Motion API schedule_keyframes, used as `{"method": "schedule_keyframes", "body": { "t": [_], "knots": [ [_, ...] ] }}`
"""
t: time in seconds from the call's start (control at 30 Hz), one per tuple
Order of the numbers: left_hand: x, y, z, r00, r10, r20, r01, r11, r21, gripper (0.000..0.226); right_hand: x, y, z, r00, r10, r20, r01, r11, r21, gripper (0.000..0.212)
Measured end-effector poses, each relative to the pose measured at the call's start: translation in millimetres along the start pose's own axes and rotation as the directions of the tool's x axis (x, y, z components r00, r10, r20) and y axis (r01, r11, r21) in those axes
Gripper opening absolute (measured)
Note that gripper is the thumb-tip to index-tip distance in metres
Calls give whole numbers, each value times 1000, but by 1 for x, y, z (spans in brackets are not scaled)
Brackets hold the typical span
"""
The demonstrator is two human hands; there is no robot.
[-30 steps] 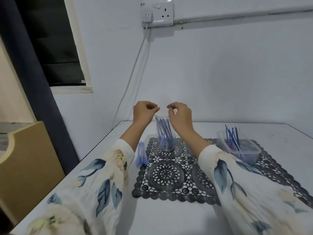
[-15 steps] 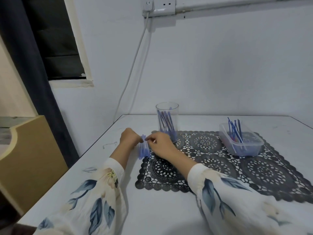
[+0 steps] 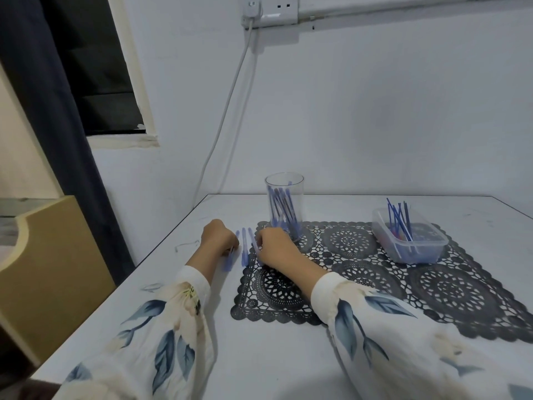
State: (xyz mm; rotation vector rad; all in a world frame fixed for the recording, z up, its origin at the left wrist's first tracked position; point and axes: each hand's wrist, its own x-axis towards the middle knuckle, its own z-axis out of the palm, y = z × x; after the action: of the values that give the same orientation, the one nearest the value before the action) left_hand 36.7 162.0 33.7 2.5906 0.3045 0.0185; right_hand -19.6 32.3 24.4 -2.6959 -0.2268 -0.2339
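Left hand [image 3: 220,238] rests on the white table [image 3: 259,356] just off the left edge of the black lace placemat [image 3: 375,284], fingers curled round one of the loose blue pens [image 3: 244,249] that lie side by side there. Right hand [image 3: 277,249] sits just to the right on the mat's near-left part, its fingers bent onto the rightmost pen; whether it pinches or only touches cannot be told. Farther back on the mat stands a clear drinking glass [image 3: 284,180] holding a bundle of finished pens [image 3: 281,209] upright. At the far right a clear plastic tub [image 3: 403,255] holds thin blue refills [image 3: 399,217], leaning loosely. Judging by this, the sorting is partway: a fair batch is already in the glass, while the few loose pens and the many refills in the tub remain to be handled
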Motion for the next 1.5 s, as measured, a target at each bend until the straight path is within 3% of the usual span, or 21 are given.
{"method": "schedule_keyframes", "body": {
  "t": [0.17,0.27,0.4,0.5,0.57,0.67,0.8,0.9,1.0,1.1,1.23,1.37,1.5],
  "knots": [
    [0,1,-2,1000,3,-16,-2,997,73,32,-3,-2,-3,999,7,51,-7,1000,-9,20],
    [-1,1,-1,999,12,-30,-11,1000,29,31,-8,-4,-5,999,-15,38,16,1000,-15,15],
    [-3,6,-8,998,22,-65,-30,992,-123,26,-16,-8,-13,997,-16,72,24,993,-118,2],
    [-1,14,-21,992,38,-121,-69,964,-258,10,-21,-7,-22,994,29,104,-12,988,-157,20],
    [1,21,-32,981,63,-182,-129,918,-376,9,-23,-7,-33,988,60,140,-37,986,-163,6],
    [-6,42,-55,941,126,-314,-287,786,-548,10,-25,-5,-58,984,107,139,-103,994,-42,11],
    [-18,72,-82,875,171,-452,-463,567,-682,14,-22,-4,-96,991,129,-40,-116,964,241,20],
    [-25,92,-91,842,174,-510,-525,477,-705,4,-14,-5,-123,943,132,-306,-4,922,386,17],
    [-31,110,-91,796,189,-575,-594,431,-679,5,-1,-3,-138,872,130,-472,91,904,417,14],
    [-32,121,-85,766,233,-599,-630,455,-630,10,13,5,-143,833,124,-538,110,918,382,17],
    [-28,124,-69,763,310,-567,-631,548,-549,9,25,16,-137,849,121,-514,80,933,351,18],
    [-26,117,-54,812,366,-454,-557,717,-418,17,28,23,-127,882,127,-454,36,942,333,18],
    [-23,111,-45,849,393,-354,-516,759,-397,14,30,28,-122,889,126,-441,27,945,325,20]
  ]
}}
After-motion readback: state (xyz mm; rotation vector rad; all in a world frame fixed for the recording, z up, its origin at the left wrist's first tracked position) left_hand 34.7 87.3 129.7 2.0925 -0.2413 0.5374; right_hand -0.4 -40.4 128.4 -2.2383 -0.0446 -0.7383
